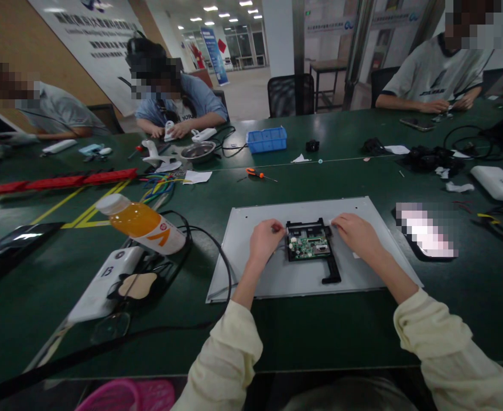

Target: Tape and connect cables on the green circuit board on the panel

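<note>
A black plastic frame [332, 268] with a green circuit board [305, 246] in it lies on a light grey panel [251, 279]. One leg of the frame extends toward me at its right. My left hand [267, 240] has its fingers closed at the frame's upper left edge. At the upper right corner, my right hand [356, 233] pinches with thumb and forefinger. The fingertips partly hide both contact points. A thin grey cable runs by my left hand toward the panel's left side.
An orange drink bottle [142, 224], a white power bank [106, 285] and black cables lie left. A phone [425, 231] is right of the panel. Beyond it are an orange-handled screwdriver [255, 173], a blue basket [267, 140] and a metal bowl [198, 150]. Several people sit across the table.
</note>
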The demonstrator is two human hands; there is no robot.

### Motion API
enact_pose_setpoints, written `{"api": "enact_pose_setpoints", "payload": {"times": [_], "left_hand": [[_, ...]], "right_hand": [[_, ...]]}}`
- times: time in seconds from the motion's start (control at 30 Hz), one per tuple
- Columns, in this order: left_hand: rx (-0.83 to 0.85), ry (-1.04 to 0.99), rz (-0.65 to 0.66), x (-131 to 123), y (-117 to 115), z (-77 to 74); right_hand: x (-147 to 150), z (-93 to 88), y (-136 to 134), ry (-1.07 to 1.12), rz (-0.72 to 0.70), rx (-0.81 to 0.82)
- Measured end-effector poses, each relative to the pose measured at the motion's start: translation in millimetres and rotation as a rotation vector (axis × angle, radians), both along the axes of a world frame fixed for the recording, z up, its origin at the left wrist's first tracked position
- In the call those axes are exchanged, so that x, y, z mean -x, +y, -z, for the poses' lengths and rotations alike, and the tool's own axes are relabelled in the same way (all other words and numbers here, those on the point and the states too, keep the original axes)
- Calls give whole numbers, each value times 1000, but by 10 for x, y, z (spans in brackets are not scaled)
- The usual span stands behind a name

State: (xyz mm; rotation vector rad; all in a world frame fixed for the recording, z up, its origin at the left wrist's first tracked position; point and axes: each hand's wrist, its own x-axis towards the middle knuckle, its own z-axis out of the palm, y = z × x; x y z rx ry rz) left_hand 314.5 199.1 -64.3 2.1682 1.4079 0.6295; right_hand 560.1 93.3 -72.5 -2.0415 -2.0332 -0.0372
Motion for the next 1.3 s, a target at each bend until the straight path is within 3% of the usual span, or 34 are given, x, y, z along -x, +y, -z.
{"api": "enact_pose_setpoints", "payload": {"times": [0.1,0.33,0.67,1.3], "left_hand": [[-57,5,-18,-13,-11,-19],[16,10,22,-34,-6,-22],[-52,154,8,-111,-91,-59],[8,164,10,-105,-87,-89]], "right_hand": [[3,-5,2,1,3,2],[-11,18,7,0,-5,-5],[-17,44,13,-2,4,-18],[0,-1,0,8,11,-14]]}}
